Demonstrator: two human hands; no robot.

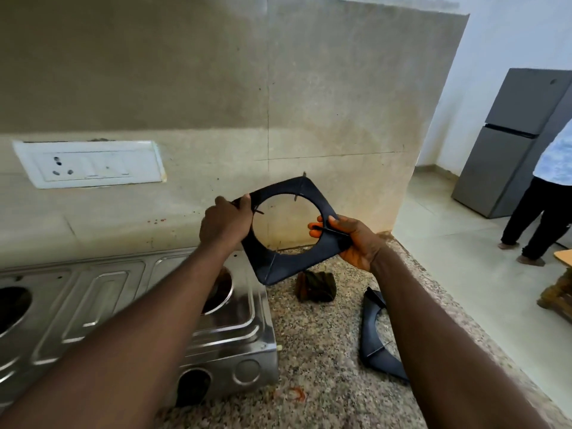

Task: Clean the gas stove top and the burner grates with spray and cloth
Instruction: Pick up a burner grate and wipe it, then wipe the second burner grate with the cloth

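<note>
A black square burner grate (pixel 312 193) with a round hole is held up in the air, tilted toward the wall. My left hand (pixel 224 222) grips its left corner and my right hand (pixel 356 239) grips its right corner. Below them the steel gas stove (pixel 102 292) sits on the counter with its burner openings bare. A second black grate (pixel 373 332) lies flat on the counter, partly hidden by my right forearm. A dark crumpled cloth (pixel 315 286) lies on the counter under the lifted grate. No spray bottle is in view.
The speckled granite counter (pixel 318 382) ends at the right. A tiled wall carries a white socket plate (pixel 89 164). Across the floor stand a grey fridge (pixel 510 144), a person (pixel 541 199) and a wooden piece of furniture (pixel 560 289).
</note>
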